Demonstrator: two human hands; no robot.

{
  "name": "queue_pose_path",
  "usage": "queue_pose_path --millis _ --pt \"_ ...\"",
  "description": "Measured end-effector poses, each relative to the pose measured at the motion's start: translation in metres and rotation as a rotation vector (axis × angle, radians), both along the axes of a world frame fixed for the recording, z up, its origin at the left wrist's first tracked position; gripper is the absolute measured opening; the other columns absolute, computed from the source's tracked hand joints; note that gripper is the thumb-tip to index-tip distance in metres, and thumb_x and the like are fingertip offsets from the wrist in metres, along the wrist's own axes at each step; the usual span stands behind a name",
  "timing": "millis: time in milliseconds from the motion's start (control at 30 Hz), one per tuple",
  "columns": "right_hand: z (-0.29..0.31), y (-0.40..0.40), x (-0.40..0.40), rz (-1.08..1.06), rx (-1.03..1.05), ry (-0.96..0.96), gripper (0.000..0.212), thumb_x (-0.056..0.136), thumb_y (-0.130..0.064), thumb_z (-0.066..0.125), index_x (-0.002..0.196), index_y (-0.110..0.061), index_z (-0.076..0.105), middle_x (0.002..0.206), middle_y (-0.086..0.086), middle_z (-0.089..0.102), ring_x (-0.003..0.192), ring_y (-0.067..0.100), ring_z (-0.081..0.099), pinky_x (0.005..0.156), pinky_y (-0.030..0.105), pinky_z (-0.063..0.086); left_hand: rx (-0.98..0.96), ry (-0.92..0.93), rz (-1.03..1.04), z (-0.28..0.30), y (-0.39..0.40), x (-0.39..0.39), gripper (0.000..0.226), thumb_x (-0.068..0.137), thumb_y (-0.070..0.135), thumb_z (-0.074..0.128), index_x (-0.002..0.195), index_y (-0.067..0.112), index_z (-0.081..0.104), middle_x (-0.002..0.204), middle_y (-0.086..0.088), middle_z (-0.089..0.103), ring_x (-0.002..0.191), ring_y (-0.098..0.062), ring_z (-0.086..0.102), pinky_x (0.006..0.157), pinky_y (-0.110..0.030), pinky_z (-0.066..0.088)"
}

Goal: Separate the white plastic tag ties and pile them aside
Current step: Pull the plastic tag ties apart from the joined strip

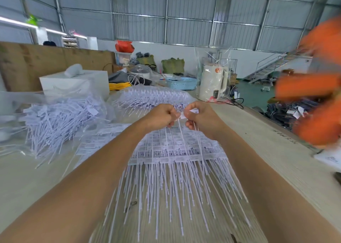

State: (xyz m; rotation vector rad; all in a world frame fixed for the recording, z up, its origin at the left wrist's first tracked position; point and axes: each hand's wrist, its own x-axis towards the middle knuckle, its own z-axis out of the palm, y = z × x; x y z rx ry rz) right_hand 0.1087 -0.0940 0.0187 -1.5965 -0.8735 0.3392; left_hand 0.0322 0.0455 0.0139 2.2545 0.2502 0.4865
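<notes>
A stack of joined white plastic tag ties (175, 150) lies on the table in front of me, label ends far, thin tails fanning toward me. My left hand (162, 114) and my right hand (199, 116) are raised side by side above the stack's far end. Each pinches the label end of a tie strip (182, 116) between thumb and fingers, and thin tails hang down from both hands. A loose pile of separated ties (55, 123) lies to the left, partly in clear plastic. Another bagged batch of ties (153, 97) sits beyond my hands.
A white box (73, 82) stands at the back left, a blue basket (181, 83) and a wrapped white kettle (214, 84) at the back. Someone in blurred orange sleeves (313, 88) is at the right, near the table's right edge (276, 132).
</notes>
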Motion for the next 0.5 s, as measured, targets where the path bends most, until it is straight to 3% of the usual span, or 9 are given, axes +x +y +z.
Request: queue_pose_path --millis 100,200,367,433,500 --pt "0.0 0.0 0.004 0.001 -0.101 -0.029 0.016 0.095 -0.011 0.053 0.107 0.001 0.055 0.06 0.01 0.053 0.051 0.015 0.051 0.054 0.024 0.045 0.064 -0.017 -0.024 -0.001 -0.001 0.0 0.028 0.096 0.022 0.052 0.069 0.018 0.045 0.061 -0.002 0.055 0.063 -0.022 0.054 0.074 -0.037 0.047" --pt "0.002 -0.004 0.007 0.043 -0.208 -0.111 0.018 0.096 -0.011 0.05 0.106 0.003 0.055 0.068 0.011 0.055 0.057 0.016 0.052 0.061 0.028 0.044 0.127 -0.059 -0.015 -0.001 -0.003 0.001 0.031 0.095 0.021 0.054 0.065 0.021 0.044 0.059 0.001 0.044 0.058 -0.017 0.042 0.064 -0.03 0.036" --pt "0.004 -0.003 0.006 0.054 -0.234 -0.194 0.023 0.099 -0.009 0.044 0.109 0.007 0.057 0.082 0.017 0.059 0.063 0.017 0.057 0.071 0.027 0.053 0.31 -0.048 0.045 0.0 -0.007 0.004 0.023 0.095 0.023 0.054 0.074 0.013 0.049 0.064 0.004 0.045 0.061 -0.014 0.042 0.055 -0.025 0.032" --pt "0.002 0.0 0.006 0.066 -0.231 -0.194 0.025 0.099 -0.008 0.044 0.11 0.009 0.058 0.087 0.015 0.059 0.065 0.016 0.061 0.077 0.028 0.056 0.395 -0.026 0.069 0.0 -0.009 0.004 0.019 0.095 0.024 0.052 0.081 0.011 0.05 0.074 -0.002 0.051 0.068 -0.017 0.046 0.059 -0.027 0.035" --pt "0.001 -0.001 0.008 0.083 -0.24 -0.173 0.025 0.098 -0.008 0.046 0.106 0.013 0.057 0.08 0.013 0.057 0.065 0.017 0.061 0.081 0.035 0.057 0.436 -0.016 0.092 -0.001 -0.011 0.003 0.017 0.096 0.025 0.052 0.084 0.012 0.05 0.084 -0.007 0.054 0.077 -0.022 0.049 0.068 -0.032 0.04"
